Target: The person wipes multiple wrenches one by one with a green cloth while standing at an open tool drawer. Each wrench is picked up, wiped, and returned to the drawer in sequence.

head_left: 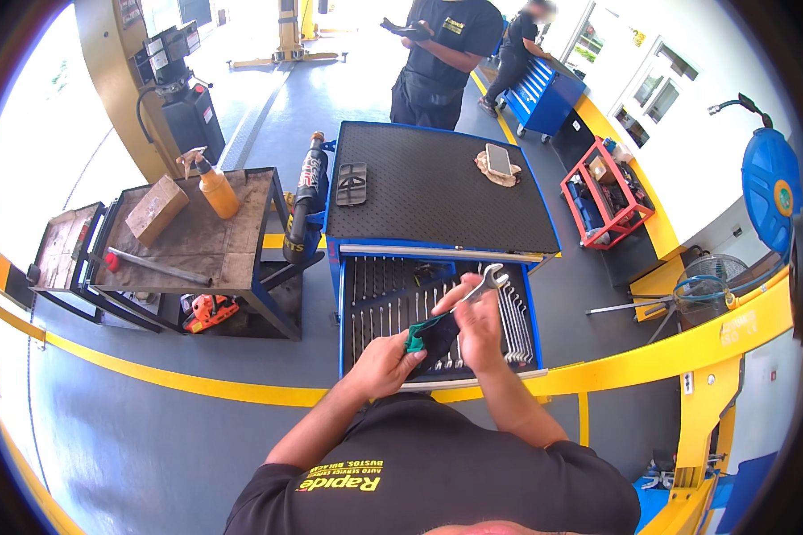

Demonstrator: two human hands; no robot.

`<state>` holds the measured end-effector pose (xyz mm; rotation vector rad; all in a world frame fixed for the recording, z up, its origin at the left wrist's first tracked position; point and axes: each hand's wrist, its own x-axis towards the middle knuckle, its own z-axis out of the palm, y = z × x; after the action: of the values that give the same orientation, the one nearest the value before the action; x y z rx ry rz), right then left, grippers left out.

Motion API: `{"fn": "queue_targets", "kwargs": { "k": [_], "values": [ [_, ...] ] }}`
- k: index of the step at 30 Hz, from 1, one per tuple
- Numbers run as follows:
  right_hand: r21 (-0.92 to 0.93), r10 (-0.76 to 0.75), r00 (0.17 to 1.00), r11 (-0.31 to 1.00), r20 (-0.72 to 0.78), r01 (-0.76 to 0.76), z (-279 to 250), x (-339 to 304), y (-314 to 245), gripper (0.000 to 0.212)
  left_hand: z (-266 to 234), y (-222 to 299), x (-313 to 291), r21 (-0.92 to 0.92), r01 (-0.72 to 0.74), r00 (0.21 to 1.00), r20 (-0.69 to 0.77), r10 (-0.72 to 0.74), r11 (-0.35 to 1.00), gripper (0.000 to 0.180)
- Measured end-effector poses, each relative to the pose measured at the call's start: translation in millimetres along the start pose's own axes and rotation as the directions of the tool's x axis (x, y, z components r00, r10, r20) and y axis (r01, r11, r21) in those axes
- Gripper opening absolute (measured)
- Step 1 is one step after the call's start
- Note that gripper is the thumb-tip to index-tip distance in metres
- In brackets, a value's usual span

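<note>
Over the open drawer (pixel 437 271) of a blue tool cabinet, my right hand (pixel 479 328) is closed around a spanner, its bright open-end jaw (pixel 488 282) sticking out past the fingers. My left hand (pixel 384 366) pinches a dark and green cloth (pixel 417 341). The cloth stretches across toward my right palm, and whether it wraps the spanner's shaft is hidden. Beneath my hands the drawer holds rows of spanners (pixel 514 321), small ones at the left and larger ones at the right.
The cabinet's black ribbed top (pixel 419 178) bears a phone (pixel 498 160) on a cloth and a dark tray (pixel 351 185). At left, a trolley (pixel 241 259) carries an orange spray bottle (pixel 217 192). A yellow lift arm (pixel 651 367) crosses near me. One person stands beyond the cabinet, another farther back.
</note>
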<state>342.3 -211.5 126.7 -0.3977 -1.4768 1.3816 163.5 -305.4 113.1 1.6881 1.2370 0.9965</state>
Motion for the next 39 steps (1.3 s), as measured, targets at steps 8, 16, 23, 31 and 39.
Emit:
{"fn": "queue_targets", "kwargs": {
  "k": [8,16,23,31,39],
  "values": [
    [-0.152,0.081,0.996,0.985,-0.04,-0.087,2.9,7.9,-16.6,0.029,5.5,-1.6,-13.8,-0.195,0.023,0.999,0.048,-0.013,0.98,0.025],
    [-0.36,0.203,0.971,0.921,0.124,-0.146,10.6,16.2,-30.3,0.028,-21.2,15.2,-3.8,-0.028,0.067,0.995,0.079,-0.064,0.997,0.022],
    [-0.379,0.179,0.978,0.916,0.103,-0.127,-9.4,39.3,-55.6,0.034,-15.5,-1.0,-27.3,-0.147,-0.036,0.974,0.217,0.068,0.988,0.021],
    [-0.336,0.24,0.955,0.926,0.176,-0.171,5.3,60.0,-55.6,0.024,-36.1,7.0,-23.6,-0.115,-0.103,0.951,0.279,0.132,0.988,0.024],
    [-0.314,0.277,0.944,0.926,0.181,-0.212,23.7,38.9,-24.5,0.019,-21.7,-18.3,-13.0,-0.388,0.091,0.993,-0.034,-0.112,0.917,0.022]
  ]
}}
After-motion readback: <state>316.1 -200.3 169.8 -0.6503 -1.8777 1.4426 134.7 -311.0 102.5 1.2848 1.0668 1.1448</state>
